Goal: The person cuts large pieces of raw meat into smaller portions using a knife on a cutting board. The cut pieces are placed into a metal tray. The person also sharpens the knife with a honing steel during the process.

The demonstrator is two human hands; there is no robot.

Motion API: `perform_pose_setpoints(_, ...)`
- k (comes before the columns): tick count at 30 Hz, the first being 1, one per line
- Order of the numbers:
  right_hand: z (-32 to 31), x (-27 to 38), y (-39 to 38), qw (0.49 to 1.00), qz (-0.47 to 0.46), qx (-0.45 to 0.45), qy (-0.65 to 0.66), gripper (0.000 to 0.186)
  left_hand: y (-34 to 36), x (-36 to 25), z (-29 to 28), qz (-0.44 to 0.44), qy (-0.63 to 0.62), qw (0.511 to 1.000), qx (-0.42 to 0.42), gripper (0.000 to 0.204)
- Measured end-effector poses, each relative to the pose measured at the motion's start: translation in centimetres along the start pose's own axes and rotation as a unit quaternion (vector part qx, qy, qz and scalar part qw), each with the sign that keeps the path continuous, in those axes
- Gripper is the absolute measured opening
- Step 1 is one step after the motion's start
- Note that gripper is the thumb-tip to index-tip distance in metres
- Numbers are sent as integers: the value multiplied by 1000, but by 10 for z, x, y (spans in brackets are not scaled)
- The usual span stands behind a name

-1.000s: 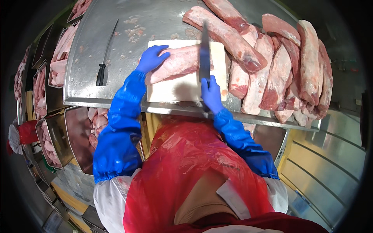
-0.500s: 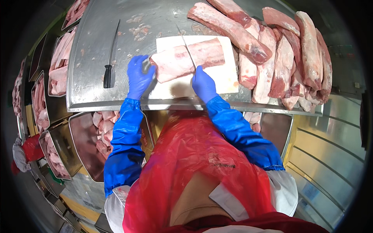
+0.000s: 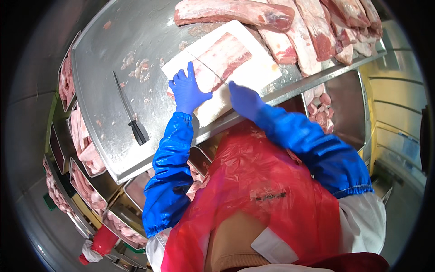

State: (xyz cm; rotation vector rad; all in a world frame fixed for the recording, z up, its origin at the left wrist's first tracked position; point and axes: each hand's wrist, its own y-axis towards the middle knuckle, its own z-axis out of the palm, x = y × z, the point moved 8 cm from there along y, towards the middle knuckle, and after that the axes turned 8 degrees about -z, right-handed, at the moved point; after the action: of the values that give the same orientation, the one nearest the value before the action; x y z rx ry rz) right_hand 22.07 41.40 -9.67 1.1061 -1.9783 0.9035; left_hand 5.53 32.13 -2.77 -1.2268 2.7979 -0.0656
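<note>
A long slab of pale pink raw meat [image 3: 232, 51] lies aslant on the white cutting board [image 3: 264, 68]. My left hand [image 3: 186, 90], in a blue glove, rests over its near-left end with fingers spread. In my right hand [image 3: 246, 100], also blue-gloved, the fist is closed round a knife. The knife's thin blade [image 3: 207, 68] lies across the meat, pointing up and left; its handle is hidden in my fist. Left of the board on the metal table is a long slim tool with a black handle [image 3: 137, 132], a knife or a sharpening steel.
Several long meat pieces [image 3: 312, 31] are heaped at the table's far right, one lying crosswise behind the board. Scraps [image 3: 140, 69] dot the metal table [image 3: 97, 50]. Metal bins of meat [image 3: 86, 140] stand at the left, another bin [image 3: 346, 109] below the right edge. Another person [image 3: 102, 240] is at lower left.
The whole view has turned, so table and board now slant. My left hand has shifted from beside the meat's left end onto it, fingers spreading. The knife still crosses the meat.
</note>
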Motion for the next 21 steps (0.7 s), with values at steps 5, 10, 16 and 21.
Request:
perform_pose_setpoints(5,-2,34,83,981,-78,19,-177,32,5,1,1,-56,16,998,-12,126)
perform_pose_setpoints(10,-5,31,58,972,-64,66,-218,28,6,14,-6,-53,8,998,-15,125)
perform_pose_setpoints(16,-49,-34,-47,969,-8,86,-229,23,60,65,-2,-236,-52,970,23,122)
perform_pose_setpoints(21,-120,-36,-105,986,-45,121,-102,31,108,154,9,-190,-237,953,-6,110)
